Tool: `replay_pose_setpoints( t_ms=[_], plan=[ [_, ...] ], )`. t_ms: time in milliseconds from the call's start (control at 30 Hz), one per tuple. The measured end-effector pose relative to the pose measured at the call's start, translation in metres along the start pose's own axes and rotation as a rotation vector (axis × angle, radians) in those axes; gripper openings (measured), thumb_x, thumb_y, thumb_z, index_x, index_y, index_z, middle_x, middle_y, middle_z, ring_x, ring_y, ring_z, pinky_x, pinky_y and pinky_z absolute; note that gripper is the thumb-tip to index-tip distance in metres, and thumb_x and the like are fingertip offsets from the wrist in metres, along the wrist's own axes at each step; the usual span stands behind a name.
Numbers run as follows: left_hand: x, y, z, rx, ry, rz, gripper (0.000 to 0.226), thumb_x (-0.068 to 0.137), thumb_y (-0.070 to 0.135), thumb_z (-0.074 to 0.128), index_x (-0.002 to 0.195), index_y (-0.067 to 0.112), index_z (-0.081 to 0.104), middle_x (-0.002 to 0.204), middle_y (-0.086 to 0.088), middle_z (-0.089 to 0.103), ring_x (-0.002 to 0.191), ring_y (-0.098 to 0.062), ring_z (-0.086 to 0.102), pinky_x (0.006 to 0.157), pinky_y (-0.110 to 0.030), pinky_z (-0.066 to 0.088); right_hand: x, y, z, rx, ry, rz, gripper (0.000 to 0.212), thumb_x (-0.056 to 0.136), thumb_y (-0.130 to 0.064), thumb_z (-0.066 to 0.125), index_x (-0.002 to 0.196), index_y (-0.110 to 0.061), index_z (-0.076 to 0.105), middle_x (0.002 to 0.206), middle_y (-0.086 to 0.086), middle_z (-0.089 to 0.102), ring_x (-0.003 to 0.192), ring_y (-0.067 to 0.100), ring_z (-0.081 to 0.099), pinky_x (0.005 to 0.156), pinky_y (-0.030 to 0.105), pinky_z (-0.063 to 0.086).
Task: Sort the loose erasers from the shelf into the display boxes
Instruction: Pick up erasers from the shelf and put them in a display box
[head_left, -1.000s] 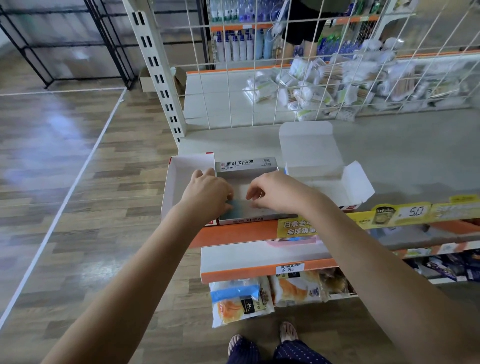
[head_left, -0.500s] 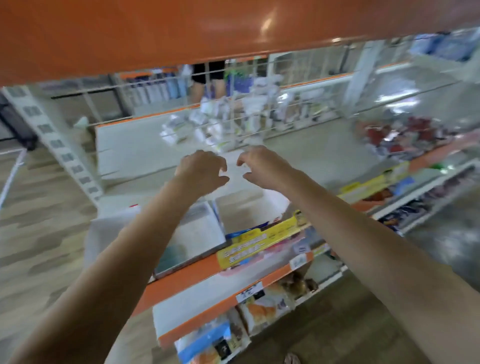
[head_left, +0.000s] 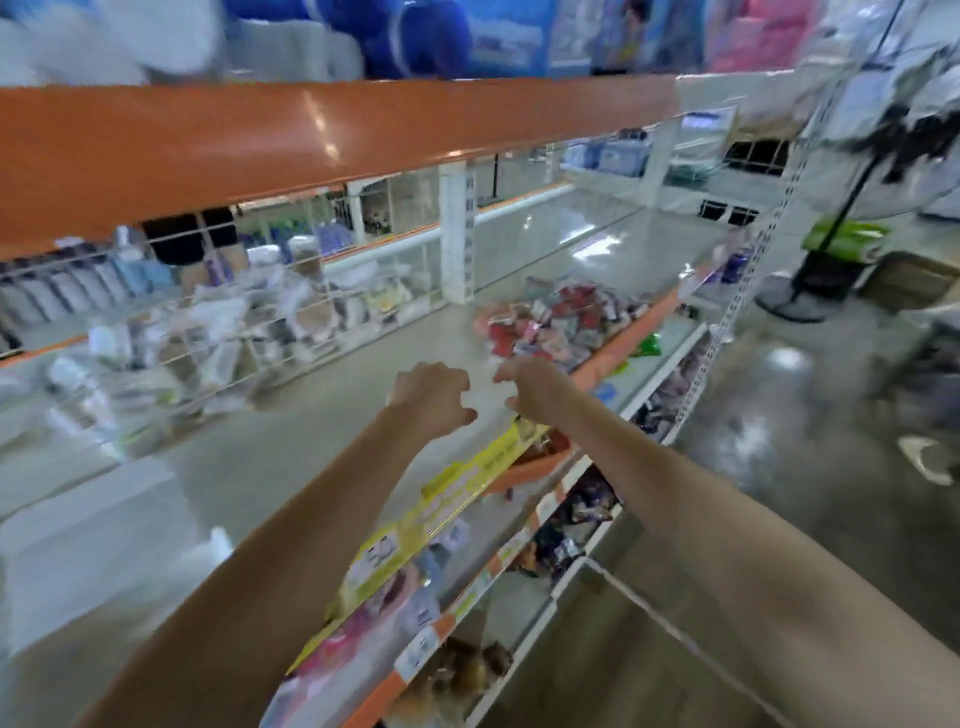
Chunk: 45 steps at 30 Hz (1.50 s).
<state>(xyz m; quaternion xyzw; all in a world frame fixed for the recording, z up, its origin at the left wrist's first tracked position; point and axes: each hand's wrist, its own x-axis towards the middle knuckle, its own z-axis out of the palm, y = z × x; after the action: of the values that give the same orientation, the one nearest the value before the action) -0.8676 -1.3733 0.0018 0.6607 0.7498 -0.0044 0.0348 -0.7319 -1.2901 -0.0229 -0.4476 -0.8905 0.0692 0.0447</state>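
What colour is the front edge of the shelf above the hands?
Orange front edge, clearest in the head view.

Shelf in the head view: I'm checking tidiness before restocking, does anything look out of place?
A heap of red and pink packets lies jumbled on the shelf just beyond both hands, tilted every way rather than lined up. The picture is too blurred to tell more.

Orange-edged store shelving (head_left: 311, 140) over a glossy grey floor (head_left: 810, 415) — a standing fan (head_left: 831, 228) at right, all blurred.
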Motion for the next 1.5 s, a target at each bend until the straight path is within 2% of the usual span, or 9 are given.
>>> replay_pose_setpoints(
  t_ms=[200,400,667,833,1000,1167,1267,1367,1500],
  plan=[
    [0.079,0.04,0.024,-0.038,0.023,-0.016,0.043,0.088,0.031,0.058,0.129,0.024,0.05,0.127,-0.004,0.054,0.119,-0.025,0.048,0.091,-0.034,0.041,0.034,0.076,0.004,0.002,0.011,-0.033,0.039,0.089,-0.002,0.047,0.125,-0.01,0.057,0.127,0.013,0.053,0.119,0.029,0.049,0.096,0.033,0.039],
    [0.121,0.044,0.044,-0.096,-0.001,0.025,0.044,0.085,0.007,0.053,0.128,0.018,0.052,0.127,-0.006,0.053,0.12,-0.026,0.046,0.091,-0.037,0.045,0.062,0.102,0.018,-0.023,0.061,-0.15,0.048,0.088,0.004,0.048,0.134,-0.01,0.046,0.134,0.009,0.045,0.125,0.025,0.043,0.096,0.032,0.04],
    [0.142,0.034,0.055,-0.17,0.012,0.091,0.031,0.079,0.003,0.055,0.109,0.012,0.057,0.112,-0.005,0.06,0.107,-0.025,0.054,0.086,-0.04,0.046,0.078,0.113,0.029,-0.161,0.147,-0.282,0.035,0.091,-0.005,0.049,0.126,-0.006,0.052,0.125,0.007,0.051,0.124,0.024,0.038,0.1,0.034,0.04],
    [0.144,0.03,0.056,-0.12,0.003,0.11,0.03,0.085,0.013,0.059,0.115,0.014,0.056,0.117,-0.005,0.055,0.109,-0.025,0.052,0.087,-0.036,0.045,0.078,0.124,0.03,-0.141,0.147,-0.342,0.031,0.092,-0.012,0.049,0.121,-0.005,0.057,0.121,0.009,0.054,0.121,0.024,0.041,0.098,0.037,0.042],
    [0.141,0.029,0.056,-0.084,0.049,0.143,0.027,0.089,0.024,0.06,0.115,0.024,0.061,0.12,0.0,0.049,0.115,-0.021,0.045,0.087,-0.033,0.043,0.069,0.126,0.02,0.111,0.166,-0.326,0.031,0.092,-0.017,0.052,0.121,-0.006,0.06,0.119,0.01,0.059,0.115,0.024,0.051,0.094,0.037,0.046],
    [0.129,0.018,0.054,-0.126,0.06,0.076,0.022,0.088,0.032,0.06,0.109,0.024,0.061,0.109,0.003,0.061,0.108,-0.019,0.051,0.085,-0.037,0.046,0.065,0.116,0.013,0.391,0.113,-0.262,0.023,0.092,-0.015,0.053,0.1,0.001,0.068,0.082,0.012,0.066,0.072,0.022,0.062,0.065,0.03,0.048],
    [0.112,0.001,0.048,-0.188,0.137,0.018,0.018,0.089,0.031,0.059,0.105,0.024,0.062,0.105,0.004,0.062,0.102,-0.018,0.053,0.081,-0.031,0.045,0.068,0.105,0.012,0.537,0.058,-0.239,0.019,0.09,-0.015,0.057,0.102,-0.006,0.069,0.077,0.002,0.065,0.067,0.011,0.059,0.063,0.018,0.046],
    [0.083,-0.019,0.04,-0.257,0.226,-0.039,0.017,0.088,0.028,0.061,0.104,0.021,0.063,0.102,0.003,0.063,0.098,-0.018,0.053,0.077,-0.025,0.037,0.073,0.086,0.011,0.628,-0.044,-0.224,0.023,0.091,-0.021,0.057,0.103,-0.005,0.067,0.082,0.007,0.069,0.071,0.018,0.065,0.071,0.031,0.053],
    [0.031,-0.046,0.027,-0.319,0.331,-0.147,0.015,0.086,0.023,0.064,0.1,0.019,0.065,0.097,0.003,0.061,0.091,-0.015,0.053,0.073,-0.021,0.033,0.072,0.042,0.008,0.876,-0.15,-0.259,0.016,0.092,-0.014,0.055,0.101,-0.004,0.066,0.078,0.007,0.066,0.065,0.013,0.06,0.065,0.019,0.05]
  ],
)
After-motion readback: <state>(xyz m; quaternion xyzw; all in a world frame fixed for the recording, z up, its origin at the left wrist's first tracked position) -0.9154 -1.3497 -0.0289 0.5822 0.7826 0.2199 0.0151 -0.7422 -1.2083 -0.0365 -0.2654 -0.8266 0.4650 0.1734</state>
